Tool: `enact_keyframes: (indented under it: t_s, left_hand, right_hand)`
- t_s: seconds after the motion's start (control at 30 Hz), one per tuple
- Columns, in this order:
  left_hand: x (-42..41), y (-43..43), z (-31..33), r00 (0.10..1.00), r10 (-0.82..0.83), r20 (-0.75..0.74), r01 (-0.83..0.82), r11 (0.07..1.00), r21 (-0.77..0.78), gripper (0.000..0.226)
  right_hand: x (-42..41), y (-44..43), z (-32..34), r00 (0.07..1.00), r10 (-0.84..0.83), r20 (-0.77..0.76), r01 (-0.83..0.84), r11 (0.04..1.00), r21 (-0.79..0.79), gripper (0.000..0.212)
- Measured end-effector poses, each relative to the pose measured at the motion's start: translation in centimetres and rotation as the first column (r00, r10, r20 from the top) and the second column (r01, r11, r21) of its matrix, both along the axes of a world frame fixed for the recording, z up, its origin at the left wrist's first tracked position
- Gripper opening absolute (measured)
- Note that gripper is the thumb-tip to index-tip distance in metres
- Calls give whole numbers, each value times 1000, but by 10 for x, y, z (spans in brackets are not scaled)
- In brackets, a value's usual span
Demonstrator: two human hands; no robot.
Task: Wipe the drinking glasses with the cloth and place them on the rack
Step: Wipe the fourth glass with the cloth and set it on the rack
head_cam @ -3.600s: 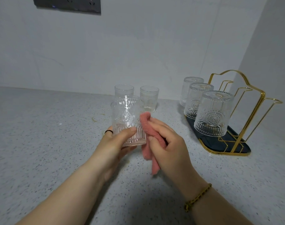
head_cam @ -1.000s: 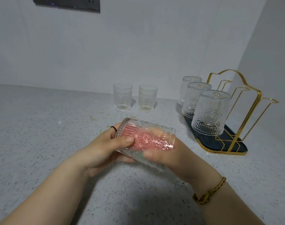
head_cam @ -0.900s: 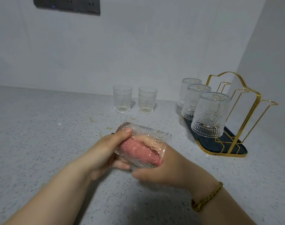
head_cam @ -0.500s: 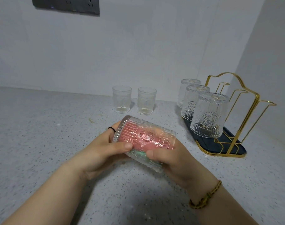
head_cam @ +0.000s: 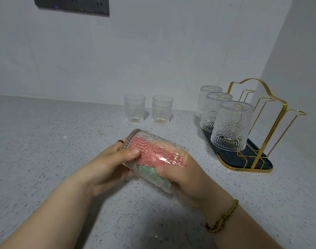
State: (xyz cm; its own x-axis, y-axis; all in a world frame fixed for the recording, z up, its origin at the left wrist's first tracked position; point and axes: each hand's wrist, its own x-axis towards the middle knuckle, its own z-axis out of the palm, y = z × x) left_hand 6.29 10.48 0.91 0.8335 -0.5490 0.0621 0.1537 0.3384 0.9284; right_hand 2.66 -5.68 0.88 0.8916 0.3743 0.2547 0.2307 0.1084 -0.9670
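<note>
pink cloth [head_cam: 151, 156], gold rack [head_cam: 272, 123]

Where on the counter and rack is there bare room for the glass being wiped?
Bare: the rack's right-hand gold pegs, beside the three upturned glasses; the counter left of the two upright glasses. Crowded: the rack's left row.

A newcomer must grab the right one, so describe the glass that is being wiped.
Over the speckled counter, left of the gold rack, the left hand and right hand meet. The glass lies on its side between them, the only one with a pink cloth stuffed inside; two upright glasses stand by the wall, three upturned glasses sit on the rack.
</note>
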Motion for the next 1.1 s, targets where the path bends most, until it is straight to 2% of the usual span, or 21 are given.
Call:
enact_keyframes:
  t_s: [0.07,0.1,0.17,0.23,0.33,0.43,0.5,0.63,0.7,0.77,0.87,1.1]
  left_hand:
    - [2,2,-3,999,15,46,-15,1000,-10,65]
    - [1,0,-3,998,37,42,-37,999,6,65]
    - [-1,-6,-2,996,83,-24,-81,995,58,66]
    - [-4,-13,-3,984,154,-89,-141,981,133,55]
    - [-2,-16,-7,974,191,-122,-160,961,225,47]
    - [-1,-10,-3,987,80,-136,-71,995,69,57]
    - [1,-5,-2,998,5,-64,-6,1000,-7,66]
    - [3,-3,-4,999,49,11,-49,999,1,69]
    - [1,-7,-4,994,107,0,-107,993,50,63]
    - [-1,-11,-3,983,175,-56,-171,983,74,45]
    - [0,-15,-6,961,230,-153,-222,973,66,40]
    - [5,-9,-2,949,285,-138,-290,957,-24,36]
  right_hand:
    - [1,1,1,999,-4,-42,6,999,46,53]
    - [1,0,2,999,-4,-44,4,1000,21,55]
    - [-1,-1,3,1000,9,-1,-9,991,-134,43]
    - [-4,0,0,999,13,34,-3,959,-283,28]
    - [-6,7,-3,998,-16,67,39,931,-364,31]
    - [-3,4,1,997,-32,65,48,962,-269,37]
    - [-1,-1,4,998,-53,45,59,989,-139,36]
    - [1,-3,6,998,41,-45,-39,999,38,56]
    - [-1,-2,9,998,62,-8,-62,997,-35,48]
    - [-4,0,9,998,42,42,-35,987,-156,38]
    - [-7,6,7,999,1,50,13,961,-277,44]
    - [-5,-5,18,967,-222,123,248,929,-275,30]
